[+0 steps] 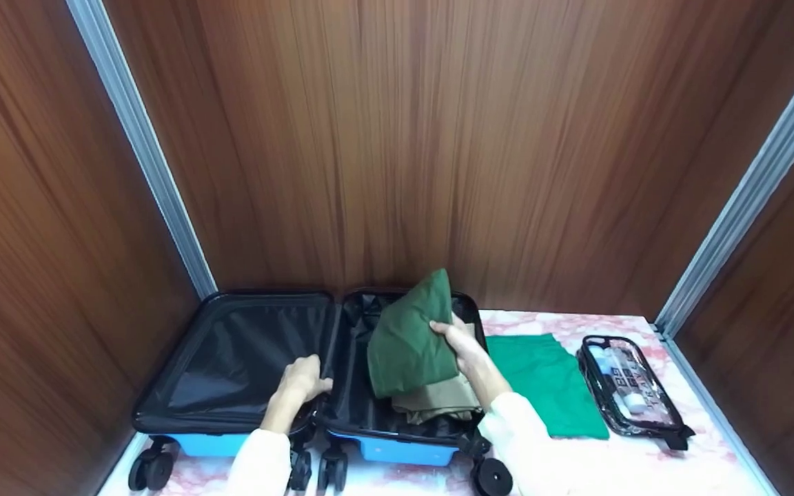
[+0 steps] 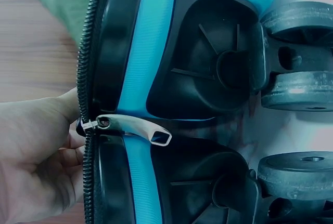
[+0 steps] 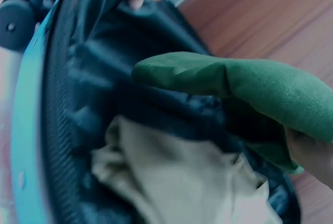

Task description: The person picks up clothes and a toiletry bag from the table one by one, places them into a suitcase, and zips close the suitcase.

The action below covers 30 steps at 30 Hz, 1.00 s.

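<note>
Green cloth up in the hand, more things outside the case

The right hand (image 1: pixel 462 341) pinches a dark green cloth (image 1: pixel 407 344), thumb on top, and holds it up over the right half of the open suitcase (image 1: pixel 238 351). The left hand (image 1: pixel 300 379) is at the middle edge of the case, left of that grip. Its fingers are bent, but I cannot tell if they hold the edge.

The packing looks partly done. A tan cloth (image 1: pixel 438 396) is already in the case, just under the right hand. The dark green cloth is not laid down yet. To the right of that hand, a bright green cloth (image 1: pixel 542 386) and, farther right, a see-through bag (image 1: pixel 597 389) lie outside, so they may be left to pack.

The dark green cloth is soft, with a fat round fold. The tan cloth is folded and a bit crumpled. The lining is black, thin and wrinkly. Near the left hand, the zip (image 2: pixel 86 42) has tiny teeth and a shiny metal pull (image 2: pixel 132 126), the blue shell has fine ridges, and the wheels (image 2: pixel 299 174) are hard and round
</note>
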Tool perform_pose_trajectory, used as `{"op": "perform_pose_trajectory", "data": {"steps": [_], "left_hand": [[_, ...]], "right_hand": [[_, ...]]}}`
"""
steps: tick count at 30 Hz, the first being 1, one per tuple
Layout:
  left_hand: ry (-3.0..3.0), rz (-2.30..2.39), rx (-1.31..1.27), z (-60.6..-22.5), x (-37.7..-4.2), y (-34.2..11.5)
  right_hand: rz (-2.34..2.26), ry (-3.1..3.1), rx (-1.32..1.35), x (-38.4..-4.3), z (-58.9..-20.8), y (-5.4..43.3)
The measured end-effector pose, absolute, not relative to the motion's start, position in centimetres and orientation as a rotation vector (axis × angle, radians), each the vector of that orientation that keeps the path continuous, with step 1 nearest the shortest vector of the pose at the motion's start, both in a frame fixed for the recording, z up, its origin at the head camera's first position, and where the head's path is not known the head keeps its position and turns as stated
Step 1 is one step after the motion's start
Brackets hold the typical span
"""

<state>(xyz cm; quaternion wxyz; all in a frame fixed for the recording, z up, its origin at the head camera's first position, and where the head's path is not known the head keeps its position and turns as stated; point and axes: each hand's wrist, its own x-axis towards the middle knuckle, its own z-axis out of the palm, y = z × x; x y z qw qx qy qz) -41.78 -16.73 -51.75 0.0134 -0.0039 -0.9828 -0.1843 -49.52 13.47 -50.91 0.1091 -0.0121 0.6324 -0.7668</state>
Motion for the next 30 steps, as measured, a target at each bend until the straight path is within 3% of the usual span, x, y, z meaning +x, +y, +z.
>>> {"op": "perform_pose_trajectory", "data": {"steps": [10, 19, 30], "left_hand": [[-3.081, -0.586, 0.001, -51.4, -41.7, -17.1], [-3.093, -0.619, 0.012, -51.4, -42.0, -16.9], [-3.095, -0.622, 0.010, -51.7, -41.7, -16.7]], "right_hand": [[-2.155, 1.917, 0.225, -48.7, -54.9, 16.3], [-1.951, 2.079, 0.317, -47.3, -54.4, 16.9], [-1.438, 2.713, 0.069, -45.0, -53.9, 17.1]]}}
